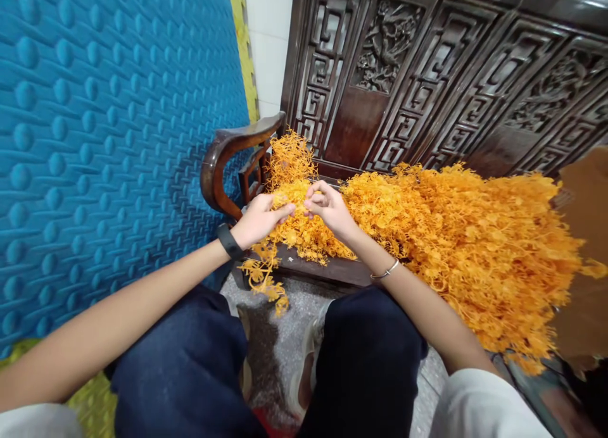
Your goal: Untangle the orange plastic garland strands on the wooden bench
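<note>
My left hand [266, 218], with a black band at the wrist, is closed with thumb against fingers. From beneath it hangs a branching orange plastic sprig [263, 275], whose upper part is hidden by the hand. Just to the right, my right hand [327, 207] makes a pinch with thumb and index finger, the other fingers curled. What lies in that pinch is too small to make out. The fingertips of both hands are close together but apart. Behind and below them spreads a heap of orange plastic sprigs [456, 235] on a dark wooden bench [327, 270].
The bench has a curved armrest [223, 153] at the left and a carved lattice back [351, 121]. Blue textured foam mat [118, 109] fills the left side. A brown cardboard piece [582, 248] stands at the right. My knees [370, 343] are in front of the bench.
</note>
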Demonstrator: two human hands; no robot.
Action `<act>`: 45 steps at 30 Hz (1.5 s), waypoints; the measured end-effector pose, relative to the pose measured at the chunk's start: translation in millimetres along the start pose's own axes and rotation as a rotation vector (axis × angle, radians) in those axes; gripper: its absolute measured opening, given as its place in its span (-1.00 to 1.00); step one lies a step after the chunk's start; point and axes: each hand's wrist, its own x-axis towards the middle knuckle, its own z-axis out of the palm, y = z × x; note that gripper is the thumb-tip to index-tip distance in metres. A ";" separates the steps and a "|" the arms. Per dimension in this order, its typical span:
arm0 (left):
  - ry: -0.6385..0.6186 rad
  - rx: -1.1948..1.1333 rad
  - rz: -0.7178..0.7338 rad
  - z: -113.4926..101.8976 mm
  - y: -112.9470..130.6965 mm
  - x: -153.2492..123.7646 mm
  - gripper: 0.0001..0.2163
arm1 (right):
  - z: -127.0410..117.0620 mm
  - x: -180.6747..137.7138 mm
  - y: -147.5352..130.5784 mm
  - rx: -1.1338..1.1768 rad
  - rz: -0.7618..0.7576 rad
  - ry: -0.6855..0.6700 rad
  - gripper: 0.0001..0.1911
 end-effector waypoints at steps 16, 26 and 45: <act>0.148 -0.216 0.060 20.6 21.0 6.6 -0.81 | 6.8 14.9 -24.3 0.028 -0.148 0.334 -0.77; 0.119 -0.288 0.035 19.2 21.9 8.3 -0.84 | 3.2 18.0 -17.4 -0.030 -0.235 0.350 -0.76; 0.133 0.213 0.255 0.1 4.3 -1.1 -0.74 | 8.2 5.4 -16.0 0.170 0.075 -0.088 -0.75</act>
